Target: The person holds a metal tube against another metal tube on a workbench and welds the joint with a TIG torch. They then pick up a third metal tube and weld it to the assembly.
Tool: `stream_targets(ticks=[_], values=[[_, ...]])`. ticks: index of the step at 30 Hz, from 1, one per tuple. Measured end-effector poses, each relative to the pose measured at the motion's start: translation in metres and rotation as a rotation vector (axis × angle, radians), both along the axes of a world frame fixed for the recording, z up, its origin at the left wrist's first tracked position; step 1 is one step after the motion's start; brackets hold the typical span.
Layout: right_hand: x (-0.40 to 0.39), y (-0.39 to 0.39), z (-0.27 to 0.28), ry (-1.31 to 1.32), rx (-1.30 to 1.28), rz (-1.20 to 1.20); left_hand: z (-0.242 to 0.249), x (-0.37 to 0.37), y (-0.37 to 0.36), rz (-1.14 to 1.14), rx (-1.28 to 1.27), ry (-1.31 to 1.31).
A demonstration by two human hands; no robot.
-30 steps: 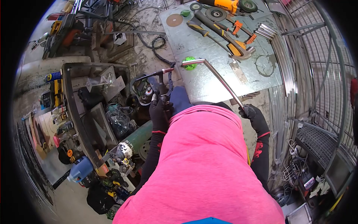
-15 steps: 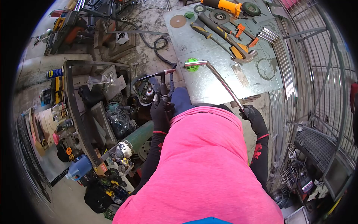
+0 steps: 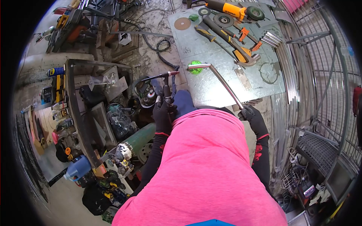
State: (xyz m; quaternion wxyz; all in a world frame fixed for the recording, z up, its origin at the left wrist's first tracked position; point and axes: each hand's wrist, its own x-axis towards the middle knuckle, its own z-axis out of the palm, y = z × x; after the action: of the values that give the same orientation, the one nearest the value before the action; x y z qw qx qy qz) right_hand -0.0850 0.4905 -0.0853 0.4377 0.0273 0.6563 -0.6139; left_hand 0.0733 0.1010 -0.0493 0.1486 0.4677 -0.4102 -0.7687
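My left hand (image 3: 163, 115), in a black glove, is closed round the handle of a TIG welding torch (image 3: 166, 86). The torch's reddish cup end points right, and its long back cap points left. My gloved right hand (image 3: 252, 117) grips the lower end of a shiny angled metal tube (image 3: 226, 84). This tube bends near its upper end, and its short arm reaches left over a bright green round object (image 3: 195, 67) on the metal tabletop (image 3: 205, 90). A gap separates the torch tip from the tube's end.
On the tabletop lie an orange angle grinder (image 3: 232, 10), a hammer (image 3: 247, 58), an orange clamp (image 3: 245, 34) and a brown disc (image 3: 182, 23). Metal tubes (image 3: 288, 71) line the right side. At left are a dark-framed bench (image 3: 77, 109) and a green gas cylinder (image 3: 141, 137).
My right hand has moved slightly left and up, and the lower end of the tube has shifted left with it. My left hand still holds the torch, almost in place.
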Motion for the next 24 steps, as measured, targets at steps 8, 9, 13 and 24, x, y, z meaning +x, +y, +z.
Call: stream_targets(ticks=[8,9,13,24], values=[[-0.003,-0.003,0.001,0.006,0.008,-0.021,-0.004,0.003,-0.001,-0.028,-0.024,0.030],[-0.001,-0.004,0.001,0.008,0.011,-0.011,0.000,0.001,0.001,-0.017,-0.021,0.032],[-0.004,-0.008,-0.001,0.054,0.019,-0.053,0.003,-0.001,0.001,-0.011,-0.015,0.017],[-0.010,-0.017,-0.005,0.078,0.048,0.013,0.003,0.003,-0.001,-0.010,-0.009,0.005]])
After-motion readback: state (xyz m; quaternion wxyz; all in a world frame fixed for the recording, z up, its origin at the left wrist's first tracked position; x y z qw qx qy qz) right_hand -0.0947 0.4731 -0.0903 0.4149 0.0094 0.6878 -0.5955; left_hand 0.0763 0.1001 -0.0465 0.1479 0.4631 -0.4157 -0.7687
